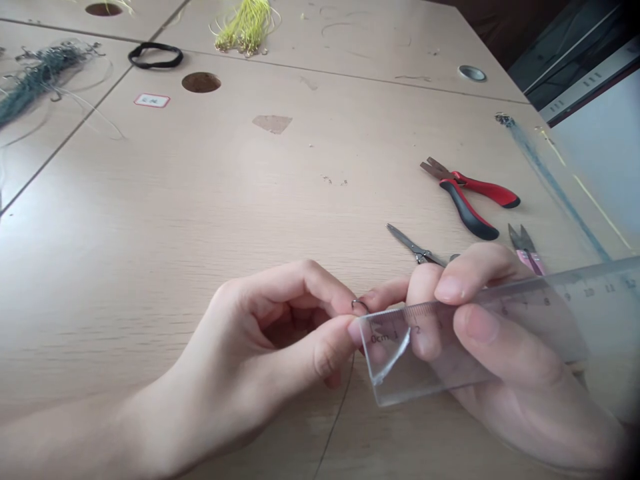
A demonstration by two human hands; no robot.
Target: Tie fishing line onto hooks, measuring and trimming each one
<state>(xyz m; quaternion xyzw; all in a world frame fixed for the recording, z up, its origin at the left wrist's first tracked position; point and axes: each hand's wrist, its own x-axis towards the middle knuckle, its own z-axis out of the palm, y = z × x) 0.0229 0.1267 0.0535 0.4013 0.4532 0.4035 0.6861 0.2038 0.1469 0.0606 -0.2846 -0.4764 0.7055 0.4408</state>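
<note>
My left hand (280,340) pinches a small dark hook (359,305) between thumb and index finger. A thin dark line (340,407) hangs from below these fingertips toward the bottom edge. My right hand (500,340) grips a clear plastic ruler (415,380) between thumb and fingers, its zero end beside the hook and touching my left thumb tip. One right fingertip reaches behind the ruler near the hook; whether it touches the hook cannot be made out.
Scissors (407,243), red-and-black pliers (470,200) and pink-handled snips (525,250) lie beyond my right hand. Farther off are a yellow-green bundle (245,27), a black band (156,56), a dark tangled bundle (45,73) and a ring (471,73).
</note>
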